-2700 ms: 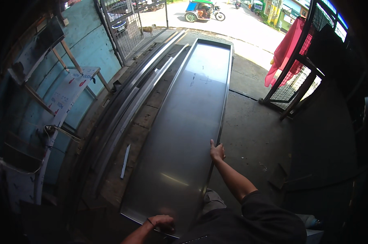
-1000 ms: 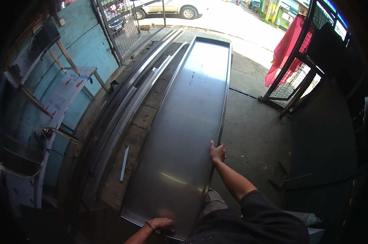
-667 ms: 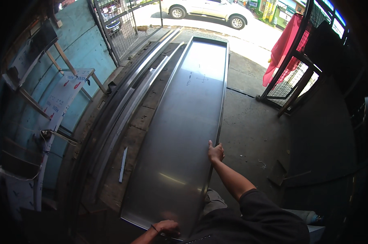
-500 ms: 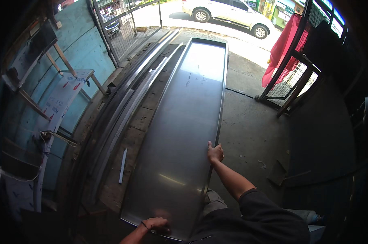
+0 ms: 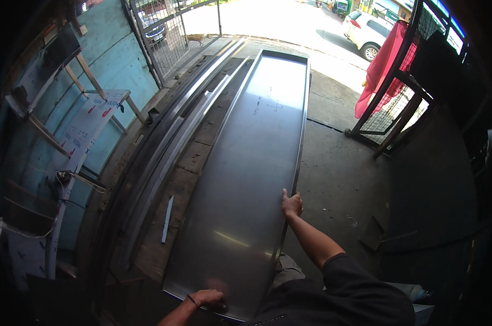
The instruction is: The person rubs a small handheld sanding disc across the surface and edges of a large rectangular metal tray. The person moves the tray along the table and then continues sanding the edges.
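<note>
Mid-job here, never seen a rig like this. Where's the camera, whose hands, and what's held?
No machine here: these are one person's bare hands. The view comes from a wide fisheye camera on the head, looking down, so edges bend. The right hand grips the right rim of a long, shallow, grey metal tray. The left hand curls at its near edge; whether it grips is unclear. Dark marks show toward the tray's far end. To its left lie long, silvery metal bars and a narrow, pale strip.

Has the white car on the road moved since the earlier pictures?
Yes. The white car has gone right: earlier its front was left of the pink cloth, and now its front is hidden behind it.
</note>
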The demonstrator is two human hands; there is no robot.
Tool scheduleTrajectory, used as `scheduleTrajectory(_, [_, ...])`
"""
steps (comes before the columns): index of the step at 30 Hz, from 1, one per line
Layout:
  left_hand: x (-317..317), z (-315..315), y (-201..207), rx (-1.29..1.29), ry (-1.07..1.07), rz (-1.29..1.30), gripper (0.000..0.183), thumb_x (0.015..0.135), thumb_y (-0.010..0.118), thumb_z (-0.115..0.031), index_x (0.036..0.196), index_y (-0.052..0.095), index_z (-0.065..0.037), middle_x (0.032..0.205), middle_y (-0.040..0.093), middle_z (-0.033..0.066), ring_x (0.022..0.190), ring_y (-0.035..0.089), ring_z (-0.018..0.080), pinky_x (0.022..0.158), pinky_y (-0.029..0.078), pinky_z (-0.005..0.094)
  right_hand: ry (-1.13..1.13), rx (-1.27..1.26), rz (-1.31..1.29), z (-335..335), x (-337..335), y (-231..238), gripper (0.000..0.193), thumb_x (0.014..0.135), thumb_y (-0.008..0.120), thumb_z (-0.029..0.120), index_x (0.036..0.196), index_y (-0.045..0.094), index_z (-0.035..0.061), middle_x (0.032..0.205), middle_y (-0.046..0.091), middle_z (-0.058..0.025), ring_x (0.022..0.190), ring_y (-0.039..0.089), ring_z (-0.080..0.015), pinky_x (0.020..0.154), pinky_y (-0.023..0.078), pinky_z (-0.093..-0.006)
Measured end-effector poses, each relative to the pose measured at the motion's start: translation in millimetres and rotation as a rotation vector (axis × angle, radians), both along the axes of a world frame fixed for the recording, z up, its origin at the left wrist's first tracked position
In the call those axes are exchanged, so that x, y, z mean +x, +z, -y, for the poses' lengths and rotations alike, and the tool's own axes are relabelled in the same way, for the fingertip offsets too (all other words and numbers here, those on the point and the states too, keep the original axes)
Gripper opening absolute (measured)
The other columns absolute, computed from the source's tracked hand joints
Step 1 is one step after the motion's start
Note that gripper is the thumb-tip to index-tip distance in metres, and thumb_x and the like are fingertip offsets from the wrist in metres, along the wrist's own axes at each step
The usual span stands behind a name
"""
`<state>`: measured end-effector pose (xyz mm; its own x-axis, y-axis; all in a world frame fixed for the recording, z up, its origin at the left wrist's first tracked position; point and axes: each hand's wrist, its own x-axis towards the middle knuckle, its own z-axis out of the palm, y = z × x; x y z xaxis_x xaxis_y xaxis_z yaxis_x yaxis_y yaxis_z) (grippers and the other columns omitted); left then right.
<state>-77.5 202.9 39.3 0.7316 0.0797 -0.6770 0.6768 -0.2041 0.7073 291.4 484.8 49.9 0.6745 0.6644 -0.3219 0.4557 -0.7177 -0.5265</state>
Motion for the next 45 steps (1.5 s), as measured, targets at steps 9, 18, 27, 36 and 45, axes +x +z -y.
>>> scheduleTrajectory(9, [50, -10, 44, 0.047, -0.107, -0.073, 0.039, 0.091, 0.064, -0.042, 0.108, 0.072, -0.008, 0.103, 0.074, 0.0165, 0.101, 0.069, 0.0371, 0.084, 0.056, 0.0465, -0.013, 0.012, 0.006, 2, 4, 1, 0.071, 0.091, 0.062, 0.058, 0.134, 0.054, 0.0014, 0.128, 0.063, -0.0224, 0.123, 0.059, -0.0381, 0.106, 0.042, -0.049])
scheduleTrajectory(18, [-5, -36, 52, 0.192, -0.128, -0.419, 0.042, 0.084, 0.07, -0.047, 0.107, 0.075, -0.012, 0.104, 0.074, 0.0164, 0.103, 0.07, 0.033, 0.087, 0.057, 0.0453, -0.003, -0.002, -0.018, 2, 7, -1, 0.071, 0.093, 0.059, 0.058, 0.136, 0.05, 0.0028, 0.132, 0.061, -0.0191, 0.126, 0.056, -0.0367, 0.109, 0.038, -0.0515])
scheduleTrajectory(27, [84, 4, 24, 0.034, -0.248, 0.001, 0.036, 0.091, 0.061, -0.037, 0.105, 0.074, -0.007, 0.103, 0.074, 0.0169, 0.095, 0.071, 0.0357, 0.082, 0.056, 0.0466, -0.014, 0.033, 0.021, 1, 1, -3, 0.072, 0.091, 0.062, 0.059, 0.133, 0.054, 0.0013, 0.128, 0.064, -0.0231, 0.122, 0.059, -0.0393, 0.106, 0.042, -0.0498])
scheduleTrajectory(36, [16, -40, 54, 0.014, -0.198, -0.327, 0.036, 0.092, 0.062, -0.042, 0.116, 0.074, -0.019, 0.107, 0.075, 0.0111, 0.102, 0.071, 0.0303, 0.089, 0.055, 0.0428, -0.038, 0.042, 0.024, 3, 9, -3, 0.069, 0.09, 0.064, 0.056, 0.129, 0.056, 0.0001, 0.124, 0.065, -0.0235, 0.121, 0.06, -0.0397, 0.105, 0.043, -0.0485])
scheduleTrajectory(45, [70, 23, -15, 0.095, -0.125, 0.096, 0.038, 0.092, 0.062, -0.045, 0.109, 0.074, -0.012, 0.099, 0.075, 0.0133, 0.095, 0.071, 0.0351, 0.082, 0.055, 0.0463, -0.002, 0.001, 0.042, 1, 6, 0, 0.07, 0.092, 0.06, 0.058, 0.133, 0.053, 0.0014, 0.128, 0.064, -0.02, 0.121, 0.06, -0.037, 0.105, 0.043, -0.0505])
